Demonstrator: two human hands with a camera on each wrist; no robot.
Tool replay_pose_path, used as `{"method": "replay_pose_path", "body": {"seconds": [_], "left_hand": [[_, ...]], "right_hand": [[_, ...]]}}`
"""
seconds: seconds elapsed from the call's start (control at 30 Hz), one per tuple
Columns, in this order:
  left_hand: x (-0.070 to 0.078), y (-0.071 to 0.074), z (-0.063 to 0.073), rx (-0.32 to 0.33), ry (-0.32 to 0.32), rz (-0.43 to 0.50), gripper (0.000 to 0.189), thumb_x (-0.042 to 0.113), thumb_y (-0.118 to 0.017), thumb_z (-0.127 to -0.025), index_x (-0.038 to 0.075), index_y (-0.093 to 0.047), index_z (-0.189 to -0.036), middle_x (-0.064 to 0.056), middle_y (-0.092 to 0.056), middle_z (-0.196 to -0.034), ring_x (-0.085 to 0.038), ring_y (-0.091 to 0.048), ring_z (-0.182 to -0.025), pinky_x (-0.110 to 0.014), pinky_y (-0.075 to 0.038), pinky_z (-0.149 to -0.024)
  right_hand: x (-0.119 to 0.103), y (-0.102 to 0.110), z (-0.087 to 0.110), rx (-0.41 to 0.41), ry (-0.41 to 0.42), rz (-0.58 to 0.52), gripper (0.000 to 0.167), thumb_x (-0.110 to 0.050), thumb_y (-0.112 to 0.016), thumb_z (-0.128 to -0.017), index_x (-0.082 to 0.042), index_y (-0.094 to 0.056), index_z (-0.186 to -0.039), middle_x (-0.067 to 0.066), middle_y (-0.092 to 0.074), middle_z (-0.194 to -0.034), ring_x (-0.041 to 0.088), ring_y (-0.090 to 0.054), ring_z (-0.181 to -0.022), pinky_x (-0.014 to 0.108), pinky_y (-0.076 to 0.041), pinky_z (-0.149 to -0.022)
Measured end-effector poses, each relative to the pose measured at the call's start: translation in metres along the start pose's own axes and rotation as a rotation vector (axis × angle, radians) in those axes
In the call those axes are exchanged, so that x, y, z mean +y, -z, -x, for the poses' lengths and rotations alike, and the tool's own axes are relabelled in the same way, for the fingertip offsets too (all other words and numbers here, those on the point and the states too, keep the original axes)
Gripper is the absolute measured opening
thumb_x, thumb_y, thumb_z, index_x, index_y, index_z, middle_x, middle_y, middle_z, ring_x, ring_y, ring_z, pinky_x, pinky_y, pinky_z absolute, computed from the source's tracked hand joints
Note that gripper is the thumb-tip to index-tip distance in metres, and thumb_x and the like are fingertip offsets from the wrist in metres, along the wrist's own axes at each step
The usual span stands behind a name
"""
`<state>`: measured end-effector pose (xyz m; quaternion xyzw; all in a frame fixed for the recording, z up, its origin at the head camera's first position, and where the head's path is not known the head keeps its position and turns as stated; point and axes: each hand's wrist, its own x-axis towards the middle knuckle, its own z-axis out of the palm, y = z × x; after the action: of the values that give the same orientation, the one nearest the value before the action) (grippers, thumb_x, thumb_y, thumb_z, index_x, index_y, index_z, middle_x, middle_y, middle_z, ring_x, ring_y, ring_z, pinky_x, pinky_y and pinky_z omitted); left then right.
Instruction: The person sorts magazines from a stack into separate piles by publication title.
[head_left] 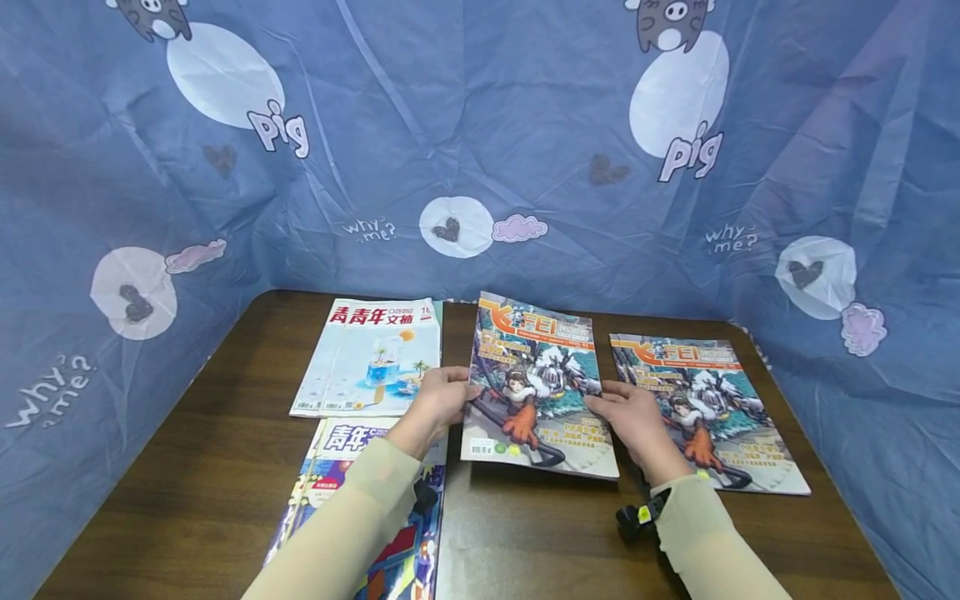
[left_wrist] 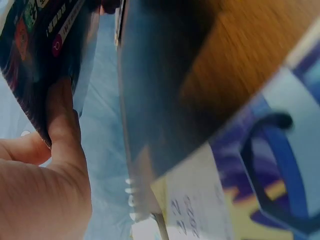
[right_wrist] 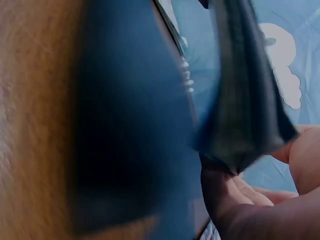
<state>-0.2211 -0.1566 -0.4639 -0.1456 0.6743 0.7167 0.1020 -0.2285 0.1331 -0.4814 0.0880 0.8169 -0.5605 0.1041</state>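
Note:
Between both hands a comic-style magazine (head_left: 536,392) with an orange title band is held up off the brown table, tilted with its cover toward the head camera. My left hand (head_left: 437,400) pinches its left edge, thumb in front. At the right edge my right hand (head_left: 636,421) pinches it too. In the left wrist view the fingers (left_wrist: 62,115) lie behind the magazine (left_wrist: 65,45). The right wrist view shows the right hand (right_wrist: 250,205) at the lower edge of the blurred magazine (right_wrist: 245,95). A matching magazine (head_left: 720,408) lies partly behind the right forearm.
Light-blue magazines (head_left: 360,358) overlap at the back left of the table (head_left: 195,442). In front of them are purple-and-blue magazines (head_left: 405,550), partly covered by the left forearm. A blue patterned cloth (head_left: 465,150) hangs around the table's back and sides.

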Motion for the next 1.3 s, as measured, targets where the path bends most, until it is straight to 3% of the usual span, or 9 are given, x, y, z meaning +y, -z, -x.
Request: {"method": "replay_pose_path", "body": {"seconds": [0.13, 0.3, 0.43, 0.87, 1.3], "left_hand": [[0.002, -0.010, 0.002, -0.020, -0.017, 0.033, 0.026, -0.008, -0.062, -0.094, -0.013, -0.063, -0.120, -0.015, -0.068, -0.092, -0.017, -0.067, -0.071, -0.034, -0.060, -0.067], [0.001, -0.021, 0.005, -0.051, -0.015, 0.081, 0.026, -0.009, -0.061, -0.095, -0.013, -0.062, -0.120, -0.013, -0.069, -0.087, -0.016, -0.066, -0.069, -0.033, -0.059, -0.065], [-0.002, -0.030, 0.006, -0.065, -0.025, 0.102, 0.027, -0.009, -0.061, -0.094, -0.014, -0.062, -0.120, -0.013, -0.069, -0.086, -0.017, -0.067, -0.070, -0.034, -0.059, -0.067], [-0.004, -0.064, 0.002, -0.113, -0.017, 0.079, 0.027, -0.005, -0.060, -0.097, -0.013, -0.062, -0.123, -0.017, -0.069, -0.095, -0.019, -0.068, -0.077, -0.034, -0.059, -0.069], [-0.015, -0.120, -0.003, -0.123, -0.015, 0.102, 0.021, -0.007, -0.063, -0.095, -0.012, -0.065, -0.115, -0.015, -0.070, -0.088, -0.019, -0.068, -0.072, -0.036, -0.060, -0.066]], "right_hand": [[-0.001, 0.015, 0.001, -0.014, -0.012, 0.029, 0.068, -0.032, -0.071, -0.097, 0.002, -0.044, -0.150, 0.029, -0.045, -0.149, 0.042, -0.045, -0.134, 0.058, -0.041, -0.105], [0.000, 0.032, 0.003, -0.040, -0.021, 0.052, 0.072, -0.034, -0.073, -0.096, 0.003, -0.044, -0.150, 0.028, -0.043, -0.150, 0.038, -0.053, -0.127, 0.048, -0.050, -0.094], [0.000, 0.041, 0.005, -0.038, -0.032, 0.018, 0.074, -0.032, -0.075, -0.095, 0.005, -0.042, -0.150, 0.029, -0.039, -0.152, 0.039, -0.049, -0.131, 0.048, -0.049, -0.098], [0.011, 0.066, 0.005, 0.066, -0.057, -0.023, 0.074, -0.026, -0.076, -0.093, 0.001, -0.041, -0.152, 0.028, -0.035, -0.156, 0.041, -0.038, -0.140, 0.052, -0.044, -0.105], [0.025, 0.106, 0.006, 0.172, -0.068, -0.046, 0.072, -0.016, -0.073, -0.094, 0.006, -0.038, -0.152, 0.031, -0.033, -0.156, 0.042, -0.037, -0.141, 0.050, -0.041, -0.107]]}}
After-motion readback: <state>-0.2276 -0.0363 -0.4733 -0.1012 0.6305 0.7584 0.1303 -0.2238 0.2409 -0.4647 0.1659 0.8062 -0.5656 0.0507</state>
